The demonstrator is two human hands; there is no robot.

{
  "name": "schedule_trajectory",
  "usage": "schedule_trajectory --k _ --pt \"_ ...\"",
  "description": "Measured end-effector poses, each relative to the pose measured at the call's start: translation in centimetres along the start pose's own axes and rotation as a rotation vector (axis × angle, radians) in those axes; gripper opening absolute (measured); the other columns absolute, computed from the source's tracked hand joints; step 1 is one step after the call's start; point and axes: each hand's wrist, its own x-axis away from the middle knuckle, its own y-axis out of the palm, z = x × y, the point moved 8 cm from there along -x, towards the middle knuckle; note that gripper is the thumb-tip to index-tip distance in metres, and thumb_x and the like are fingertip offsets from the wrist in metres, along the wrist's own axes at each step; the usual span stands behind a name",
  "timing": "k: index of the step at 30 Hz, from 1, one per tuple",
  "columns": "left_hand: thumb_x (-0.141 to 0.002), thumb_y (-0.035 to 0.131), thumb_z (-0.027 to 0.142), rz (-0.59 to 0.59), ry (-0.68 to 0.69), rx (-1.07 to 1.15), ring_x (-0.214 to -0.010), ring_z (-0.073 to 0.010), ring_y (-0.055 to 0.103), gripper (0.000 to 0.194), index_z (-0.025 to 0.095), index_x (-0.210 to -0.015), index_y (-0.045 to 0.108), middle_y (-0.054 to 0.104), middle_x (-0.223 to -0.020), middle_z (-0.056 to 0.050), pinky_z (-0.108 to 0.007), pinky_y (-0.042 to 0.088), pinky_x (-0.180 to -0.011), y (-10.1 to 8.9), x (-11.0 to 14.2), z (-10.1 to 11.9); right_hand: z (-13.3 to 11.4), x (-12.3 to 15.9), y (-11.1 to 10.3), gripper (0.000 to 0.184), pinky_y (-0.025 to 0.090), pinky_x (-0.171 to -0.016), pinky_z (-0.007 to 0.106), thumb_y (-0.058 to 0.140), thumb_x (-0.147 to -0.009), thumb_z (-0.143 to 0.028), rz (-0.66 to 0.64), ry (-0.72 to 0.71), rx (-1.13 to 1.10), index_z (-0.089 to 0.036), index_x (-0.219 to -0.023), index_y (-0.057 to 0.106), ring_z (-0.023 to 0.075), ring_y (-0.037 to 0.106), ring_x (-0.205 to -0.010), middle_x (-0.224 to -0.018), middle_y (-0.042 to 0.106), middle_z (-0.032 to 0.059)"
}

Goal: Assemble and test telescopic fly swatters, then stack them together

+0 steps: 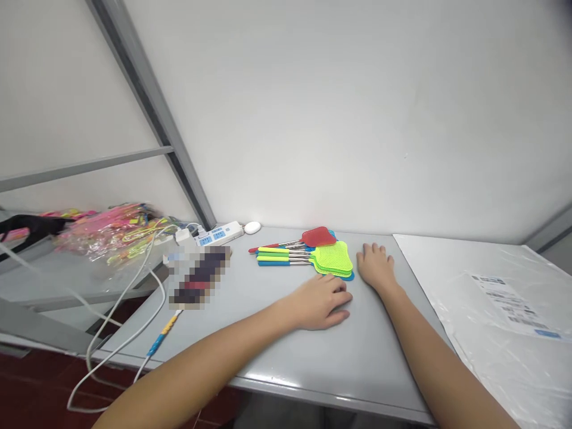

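Note:
Both of my hands rest flat on a grey table [277, 351]. My left hand [322, 302] lies palm down with fingers stretched out, just in front of a small pile of fly swatters [313, 253] with green, red and blue heads and coloured handles. My right hand [375, 264] lies palm down with fingers apart, right beside the green swatter head. Neither hand holds anything.
A white power strip [218, 233] and a white mouse [252, 227] sit at the back near the wall. A blurred dark object [199, 275] lies to the left with white cables [129, 304]. Bagged pink and yellow items [111, 232] lie far left. Clear plastic bags with a label [504, 304] lie right.

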Motion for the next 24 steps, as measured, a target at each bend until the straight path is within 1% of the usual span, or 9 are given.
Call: schedule_trajectory --k 2,6,11,15,19,22,24 --pt "-0.091 0.05 0.042 0.014 0.0 0.061 -0.1 -0.0227 0.056 0.032 0.023 -0.115 0.061 0.06 -0.114 -0.009 -0.036 0.041 -0.091 0.0 -0.1 0.0 0.5 -0.4 1.0 0.054 0.02 -0.108 0.057 0.025 -0.096 -0.034 -0.044 0.009 0.025 -0.007 -0.141 0.04 0.0365 0.024 -0.14 -0.15 0.034 0.0223" --pt "-0.092 0.05 0.036 0.051 -0.054 0.147 -0.105 -0.0223 0.055 0.029 0.024 -0.115 0.062 0.06 -0.116 -0.008 -0.036 0.04 -0.092 -1.1 0.2 -2.0 0.6 -0.8 1.8 0.056 0.016 -0.108 0.059 0.024 -0.096 -0.034 -0.084 0.033 0.063 -0.007 -0.143 0.036 0.0373 0.021 -0.141 -0.152 0.029 0.0233" --pt "-0.095 0.043 0.032 0.075 -0.116 0.197 -0.096 -0.0201 0.059 0.026 0.023 -0.107 0.065 0.066 -0.101 -0.006 -0.034 0.044 -0.086 -2.1 0.6 -4.6 0.6 -1.1 2.0 0.057 0.015 -0.108 0.058 0.024 -0.096 -0.038 -0.134 0.043 0.081 -0.01 -0.145 0.033 0.0371 0.016 -0.142 -0.154 0.024 0.0222" --pt "-0.097 0.041 0.032 0.12 -0.188 0.209 -0.086 -0.0182 0.06 0.028 0.023 -0.1 0.067 0.067 -0.09 -0.004 -0.032 0.046 -0.079 -2.5 0.6 -6.2 0.5 -1.2 1.9 0.057 0.014 -0.108 0.06 0.022 -0.097 -0.038 -0.158 0.047 0.088 -0.009 -0.146 0.03 0.038 0.015 -0.142 -0.155 0.022 0.0232" --pt "-0.097 0.04 0.032 0.137 -0.186 0.217 -0.084 -0.0176 0.06 0.029 0.023 -0.096 0.067 0.068 -0.088 -0.003 -0.03 0.046 -0.075 -2.6 0.5 -6.4 0.3 -1.1 1.8 0.057 0.014 -0.108 0.06 0.022 -0.097 -0.037 -0.166 0.043 0.093 -0.008 -0.146 0.03 0.0386 0.014 -0.142 -0.154 0.022 0.0236" --pt "-0.097 0.04 0.032 0.141 -0.16 0.216 -0.084 -0.0172 0.06 0.029 0.022 -0.094 0.067 0.068 -0.088 -0.003 -0.031 0.047 -0.075 -2.5 0.4 -6.1 0.2 -1.1 1.7 0.058 0.014 -0.108 0.06 0.022 -0.097 -0.038 -0.171 0.039 0.095 -0.008 -0.146 0.029 0.0388 0.014 -0.143 -0.155 0.022 0.0241" --pt "-0.097 0.041 0.031 0.165 -0.145 0.204 -0.085 -0.0176 0.061 0.028 0.022 -0.094 0.067 0.068 -0.088 -0.004 -0.031 0.047 -0.077 -2.6 0.4 -6.0 0.2 -1.1 1.7 0.058 0.014 -0.108 0.06 0.022 -0.097 -0.038 -0.177 0.035 0.097 -0.008 -0.146 0.029 0.0387 0.014 -0.143 -0.155 0.021 0.0245"
